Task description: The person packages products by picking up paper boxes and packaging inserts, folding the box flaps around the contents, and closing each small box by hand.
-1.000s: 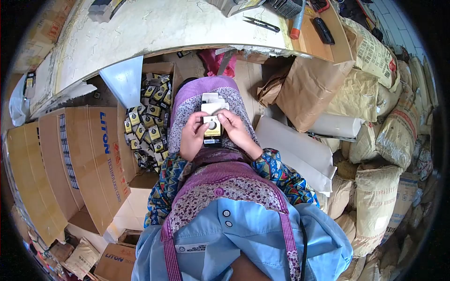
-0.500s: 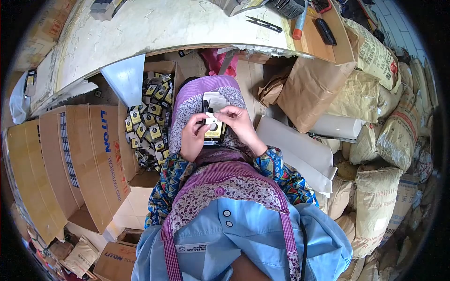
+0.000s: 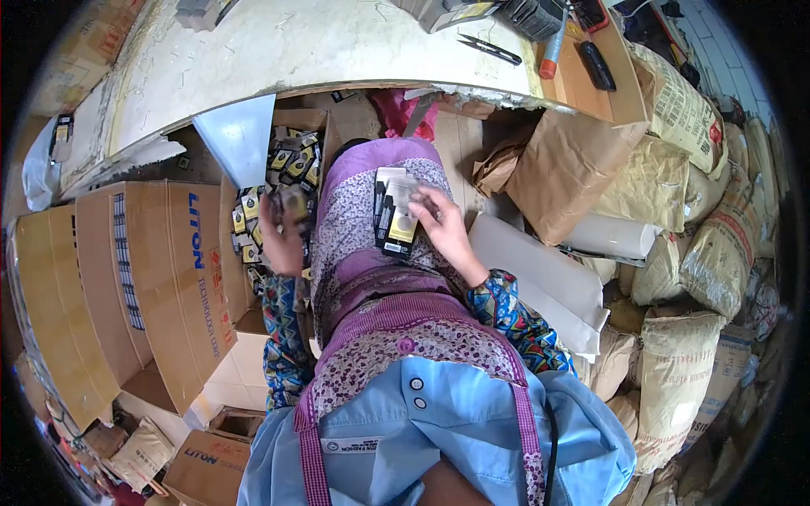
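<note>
Over the open carton at my left, my left hand (image 3: 283, 240) is blurred by motion, its fingers closed round a small dark box (image 3: 292, 205) that is smeared too. Beneath it lies a heap of small black-and-yellow boxes (image 3: 251, 202). On my lap rests a short stack of flattened black-and-yellow box blanks (image 3: 402, 229) with pale flaps pointing away from me. My right hand (image 3: 442, 224) is at the stack's upper right, thumb and fingers pinching round a pale flap of the top blank.
Ahead is a worn white table (image 3: 321, 42) with thread snips (image 3: 489, 49), an orange-and-blue tube (image 3: 553, 51) and a black object (image 3: 597, 66). A large open carton (image 3: 177, 287) stands at left. Paper sheets (image 3: 540, 274) and stacked sacks (image 3: 682, 388) lie at right.
My left hand has moved from the lap to over the carton of small boxes, carrying a small box. The right hand has shifted slightly right and stays at the stack.
</note>
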